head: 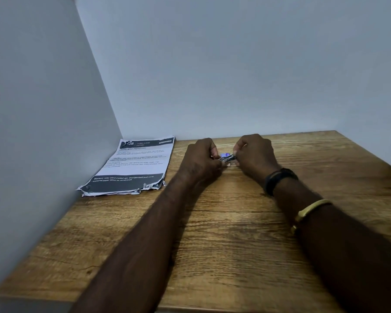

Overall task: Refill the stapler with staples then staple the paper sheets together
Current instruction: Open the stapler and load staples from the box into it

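A small dark stapler is held between both hands near the far edge of the wooden table. My left hand grips its left end and my right hand pinches its right end. A bit of blue shows just behind the stapler. My fingers hide most of it, and I cannot tell if staples are in it. A stack of printed paper sheets with torn lower edges lies flat at the far left of the table, apart from both hands.
White walls close the table in at the back and along the left side. A black band and a gold bangle sit on my right wrist. The table's right edge runs diagonally at far right.
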A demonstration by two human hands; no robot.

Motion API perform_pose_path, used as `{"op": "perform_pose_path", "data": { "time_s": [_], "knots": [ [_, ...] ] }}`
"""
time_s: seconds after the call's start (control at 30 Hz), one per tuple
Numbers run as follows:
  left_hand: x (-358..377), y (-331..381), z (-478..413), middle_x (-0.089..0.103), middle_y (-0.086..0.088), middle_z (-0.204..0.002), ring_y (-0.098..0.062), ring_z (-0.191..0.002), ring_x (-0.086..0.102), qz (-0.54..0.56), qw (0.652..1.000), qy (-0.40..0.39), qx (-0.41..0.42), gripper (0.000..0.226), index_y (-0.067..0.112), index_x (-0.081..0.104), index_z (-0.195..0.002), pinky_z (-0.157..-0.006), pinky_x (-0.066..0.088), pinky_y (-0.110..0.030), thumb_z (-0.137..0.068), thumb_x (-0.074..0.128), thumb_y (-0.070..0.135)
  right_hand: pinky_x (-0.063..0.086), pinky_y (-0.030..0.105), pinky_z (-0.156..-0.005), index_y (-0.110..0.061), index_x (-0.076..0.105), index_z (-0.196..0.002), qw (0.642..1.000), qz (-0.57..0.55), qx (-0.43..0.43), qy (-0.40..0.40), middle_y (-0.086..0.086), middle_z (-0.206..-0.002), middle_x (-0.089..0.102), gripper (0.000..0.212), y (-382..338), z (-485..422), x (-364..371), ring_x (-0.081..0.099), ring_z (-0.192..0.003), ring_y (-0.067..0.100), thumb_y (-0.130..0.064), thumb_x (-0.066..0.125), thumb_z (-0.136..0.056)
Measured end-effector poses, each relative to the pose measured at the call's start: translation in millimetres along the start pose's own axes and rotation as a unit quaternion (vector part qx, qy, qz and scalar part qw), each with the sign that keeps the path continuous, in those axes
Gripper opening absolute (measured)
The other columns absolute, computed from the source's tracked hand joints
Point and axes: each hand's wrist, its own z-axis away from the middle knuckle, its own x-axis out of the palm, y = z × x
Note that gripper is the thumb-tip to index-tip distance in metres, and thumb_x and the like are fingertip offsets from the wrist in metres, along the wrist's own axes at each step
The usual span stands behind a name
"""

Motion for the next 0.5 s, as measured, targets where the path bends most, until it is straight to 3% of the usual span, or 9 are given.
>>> {"op": "perform_pose_path", "data": {
  "time_s": [0.1, 0.2, 0.33, 0.5],
  "knots": [
    [-1, -2, -1, 0.072, -0.013, -0.082, -0.029, -0.088, 0.074, -0.013, 1.0, 0.016, 0.004, 0.039, 0.023, 0.05, -0.068, -0.073, 0.061, -0.054, -0.074, 0.083, 0.005, 0.043, 0.024, -0.058, -0.017, 0.074, -0.076, 0.995, 0.077, -0.069, 0.001, -0.001, -0.079, 0.07, 0.021, -5, 7, -2, 0.065, -0.08, 0.021, -0.006, 0.06, -0.087],
    [-2, -4, -1, 0.072, -0.014, -0.079, -0.031, -0.086, 0.075, 0.002, 1.0, 0.02, 0.007, 0.039, 0.023, 0.05, -0.067, -0.071, 0.062, -0.054, -0.075, 0.081, 0.001, 0.038, 0.026, -0.061, -0.018, 0.075, -0.08, 0.987, 0.112, -0.114, -0.001, 0.001, -0.084, 0.069, 0.018, -7, 12, -5, 0.06, -0.08, 0.021, -0.005, 0.062, -0.085],
    [-3, -3, -1, 0.072, -0.015, -0.079, -0.034, -0.083, 0.074, 0.013, 0.999, 0.028, 0.012, 0.038, 0.023, 0.049, -0.068, -0.072, 0.061, -0.055, -0.076, 0.08, 0.002, 0.042, 0.029, -0.068, -0.016, 0.077, -0.09, 0.972, 0.172, -0.157, 0.0, 0.007, -0.092, 0.073, 0.014, -11, 14, -9, 0.063, -0.089, 0.027, -0.009, 0.066, -0.086],
    [-5, -2, -1, 0.071, -0.02, -0.087, -0.04, -0.087, 0.072, 0.045, 0.998, 0.037, 0.015, 0.04, 0.024, 0.048, -0.073, -0.076, 0.06, -0.058, -0.078, 0.08, 0.002, 0.052, 0.035, -0.073, -0.024, 0.077, -0.095, 0.961, 0.192, -0.2, 0.01, 0.002, -0.096, 0.074, 0.023, -16, 17, -8, 0.064, -0.091, 0.026, -0.009, 0.061, -0.087]
  ]
}}
